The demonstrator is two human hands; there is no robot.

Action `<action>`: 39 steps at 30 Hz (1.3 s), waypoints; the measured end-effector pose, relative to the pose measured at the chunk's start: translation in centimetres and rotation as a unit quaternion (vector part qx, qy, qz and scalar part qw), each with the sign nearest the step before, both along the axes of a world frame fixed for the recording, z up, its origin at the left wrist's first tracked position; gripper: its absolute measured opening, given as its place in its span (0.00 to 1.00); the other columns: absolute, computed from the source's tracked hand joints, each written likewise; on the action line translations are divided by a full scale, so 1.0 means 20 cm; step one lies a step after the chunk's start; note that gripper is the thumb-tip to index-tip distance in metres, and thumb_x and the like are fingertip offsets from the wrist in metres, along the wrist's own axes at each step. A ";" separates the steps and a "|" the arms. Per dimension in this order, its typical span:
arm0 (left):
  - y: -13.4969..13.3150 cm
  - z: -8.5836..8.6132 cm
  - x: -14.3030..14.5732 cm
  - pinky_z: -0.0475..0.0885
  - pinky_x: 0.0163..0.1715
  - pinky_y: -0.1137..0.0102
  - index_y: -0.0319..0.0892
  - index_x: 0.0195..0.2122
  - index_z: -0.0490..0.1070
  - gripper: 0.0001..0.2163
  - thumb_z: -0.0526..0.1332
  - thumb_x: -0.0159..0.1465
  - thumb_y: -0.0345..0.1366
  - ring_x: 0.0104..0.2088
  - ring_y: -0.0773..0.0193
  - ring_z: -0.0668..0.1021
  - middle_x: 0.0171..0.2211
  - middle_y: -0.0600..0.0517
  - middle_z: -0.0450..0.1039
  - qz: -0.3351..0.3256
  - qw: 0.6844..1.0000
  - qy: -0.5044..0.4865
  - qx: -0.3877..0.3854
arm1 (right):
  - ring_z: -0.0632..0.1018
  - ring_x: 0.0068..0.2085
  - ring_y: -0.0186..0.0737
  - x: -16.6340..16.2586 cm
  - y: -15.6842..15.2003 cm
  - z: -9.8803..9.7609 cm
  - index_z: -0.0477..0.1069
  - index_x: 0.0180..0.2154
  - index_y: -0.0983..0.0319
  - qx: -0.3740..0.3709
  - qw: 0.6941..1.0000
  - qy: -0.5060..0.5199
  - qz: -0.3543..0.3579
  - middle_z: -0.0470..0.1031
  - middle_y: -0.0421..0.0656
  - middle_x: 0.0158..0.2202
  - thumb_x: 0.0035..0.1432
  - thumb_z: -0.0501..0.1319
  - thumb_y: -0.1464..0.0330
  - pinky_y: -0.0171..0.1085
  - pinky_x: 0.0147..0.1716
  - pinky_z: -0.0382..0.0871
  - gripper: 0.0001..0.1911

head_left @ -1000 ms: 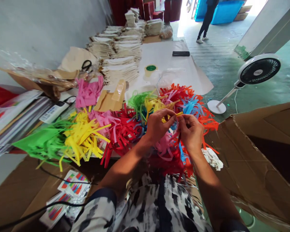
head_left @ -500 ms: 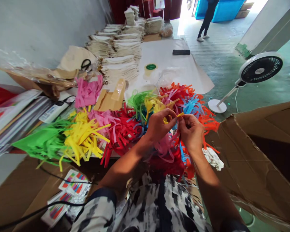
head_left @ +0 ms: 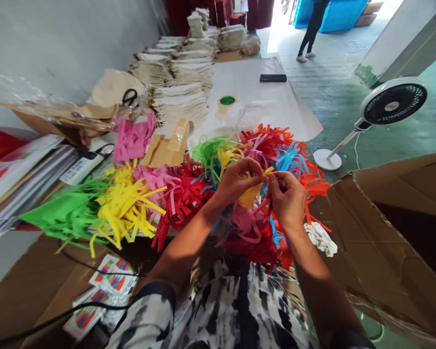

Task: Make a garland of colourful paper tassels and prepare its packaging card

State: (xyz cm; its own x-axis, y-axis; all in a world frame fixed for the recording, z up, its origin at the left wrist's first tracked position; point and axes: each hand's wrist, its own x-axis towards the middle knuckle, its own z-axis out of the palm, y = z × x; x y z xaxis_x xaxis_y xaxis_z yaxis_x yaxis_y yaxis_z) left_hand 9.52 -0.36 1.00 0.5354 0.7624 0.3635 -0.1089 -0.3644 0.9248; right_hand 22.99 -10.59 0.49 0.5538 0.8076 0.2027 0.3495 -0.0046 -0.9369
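Observation:
My left hand (head_left: 240, 180) is closed in a pinch on a yellow fabric strip (head_left: 269, 170). My right hand (head_left: 288, 198) meets it fingertip to fingertip, pinching the same strip, whose end pokes up between them. A wider yellow piece (head_left: 249, 196) hangs below my left fingers; whether it joins the strip is hidden. Beneath and around both hands lie bundles of cut strips: pink strips (head_left: 247, 223), a red-orange bundle (head_left: 267, 136), light blue strips (head_left: 290, 157) and green strips (head_left: 211, 150).
Left on the table are yellow strips (head_left: 125, 208), a green bundle (head_left: 63, 211) and red strips (head_left: 189, 196). Farther back stand stacked cream bags (head_left: 181, 104), a tape roll (head_left: 227, 102) and black scissors (head_left: 130, 97). A cardboard box (head_left: 378, 223) and a fan (head_left: 392, 104) are at right.
The wider yellow piece now shows hanging below my left fingers, where only a small bit showed before. My hands stay together in nearly the same place.

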 end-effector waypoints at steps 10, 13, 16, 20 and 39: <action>0.03 0.01 0.01 0.79 0.41 0.70 0.43 0.38 0.71 0.21 0.75 0.61 0.53 0.37 0.67 0.81 0.36 0.53 0.77 -0.022 1.000 -0.020 -0.009 | 0.74 0.22 0.35 -0.01 -0.02 0.02 0.76 0.42 0.60 0.019 1.000 -0.010 0.020 0.75 0.36 0.22 0.70 0.62 0.54 0.35 0.23 0.64 0.16; 0.01 0.03 0.00 0.78 0.44 0.69 0.43 0.39 0.72 0.18 0.73 0.63 0.51 0.38 0.66 0.81 0.37 0.52 0.78 -0.022 0.997 0.010 0.072 | 0.74 0.22 0.35 -0.01 -0.02 0.03 0.76 0.42 0.60 0.006 0.999 -0.033 0.014 0.76 0.37 0.23 0.69 0.62 0.56 0.35 0.24 0.63 0.14; -0.02 0.04 -0.01 0.78 0.44 0.69 0.43 0.44 0.74 0.14 0.70 0.68 0.48 0.40 0.65 0.83 0.40 0.50 0.81 -0.030 0.993 0.033 0.109 | 0.73 0.22 0.35 0.00 -0.02 0.02 0.76 0.41 0.60 0.009 0.999 -0.040 0.015 0.76 0.37 0.24 0.69 0.61 0.57 0.35 0.23 0.63 0.14; -0.04 0.05 -0.01 0.78 0.43 0.70 0.43 0.51 0.75 0.12 0.65 0.73 0.44 0.39 0.65 0.85 0.41 0.50 0.83 -0.035 0.996 0.030 0.082 | 0.73 0.22 0.35 0.01 -0.04 0.02 0.76 0.41 0.60 0.011 0.999 -0.032 0.028 0.75 0.37 0.23 0.70 0.61 0.55 0.35 0.24 0.63 0.15; -0.07 0.06 0.04 0.71 0.39 0.68 0.43 0.45 0.68 0.06 0.54 0.78 0.38 0.29 0.66 0.81 0.28 0.55 0.80 0.087 0.926 0.161 0.331 | 0.70 0.27 0.34 0.05 -0.04 0.00 0.74 0.51 0.56 0.041 0.988 0.071 0.128 0.72 0.35 0.28 0.70 0.62 0.53 0.35 0.27 0.62 0.17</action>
